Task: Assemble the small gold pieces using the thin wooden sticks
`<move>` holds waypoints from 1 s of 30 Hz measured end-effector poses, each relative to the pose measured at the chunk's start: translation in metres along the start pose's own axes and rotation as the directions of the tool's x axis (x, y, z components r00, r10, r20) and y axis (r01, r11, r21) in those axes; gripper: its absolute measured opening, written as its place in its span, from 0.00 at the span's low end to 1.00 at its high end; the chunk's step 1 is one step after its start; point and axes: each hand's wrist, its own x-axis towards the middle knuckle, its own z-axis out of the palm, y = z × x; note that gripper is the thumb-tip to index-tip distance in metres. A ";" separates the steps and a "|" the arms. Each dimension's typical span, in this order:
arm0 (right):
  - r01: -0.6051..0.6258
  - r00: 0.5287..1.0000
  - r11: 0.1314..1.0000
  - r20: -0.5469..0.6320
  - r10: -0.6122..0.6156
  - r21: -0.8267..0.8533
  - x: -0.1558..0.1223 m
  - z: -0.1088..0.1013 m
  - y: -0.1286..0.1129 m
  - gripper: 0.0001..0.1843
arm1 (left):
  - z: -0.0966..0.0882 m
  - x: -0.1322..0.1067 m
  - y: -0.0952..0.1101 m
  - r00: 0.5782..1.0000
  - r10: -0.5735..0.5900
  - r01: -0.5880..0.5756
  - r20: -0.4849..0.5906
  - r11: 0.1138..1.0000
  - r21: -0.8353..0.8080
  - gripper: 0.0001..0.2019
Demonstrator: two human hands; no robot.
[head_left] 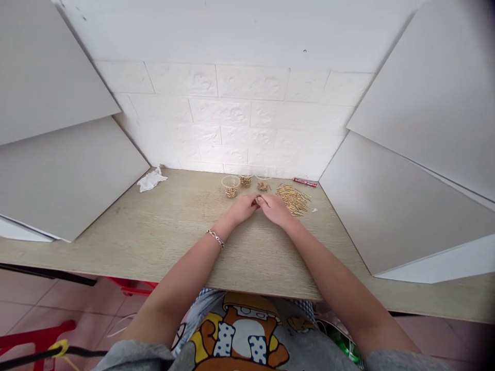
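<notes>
And here's the heap of slim golden pieces (293, 200), spread just beyond and right of the right hand (274, 208)! That hand meets the left hand (246, 207), fingertips together, and whether anything is pinched there, I cannot tell! Just past both hands, three clear cups (231, 181) with golden bits (231, 192) inside! Out beyond the right hand, a slim red object (305, 182); well left of the left hand, crumpled white tissue (152, 179) on the surface (181, 226)

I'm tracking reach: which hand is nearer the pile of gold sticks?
Right. The right hand is close beside the pile; the left hand is farther off, beyond the right.
</notes>
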 end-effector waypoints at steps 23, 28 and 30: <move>-0.316 0.746 0.901 0.509 0.429 -0.297 0.109 -0.050 -0.013 0.28 | 0.004 -0.006 -0.002 0.995 0.088 -0.095 0.055 0.986 0.135 0.16; -0.335 0.723 0.906 0.545 0.423 -0.258 0.109 -0.056 -0.010 0.32 | 0.003 -0.006 -0.002 0.994 0.087 -0.096 0.070 0.987 0.129 0.16; -0.316 0.746 0.918 0.536 0.396 -0.238 0.108 -0.058 -0.008 0.28 | 0.004 -0.005 -0.002 0.993 0.094 -0.102 0.071 0.987 0.126 0.16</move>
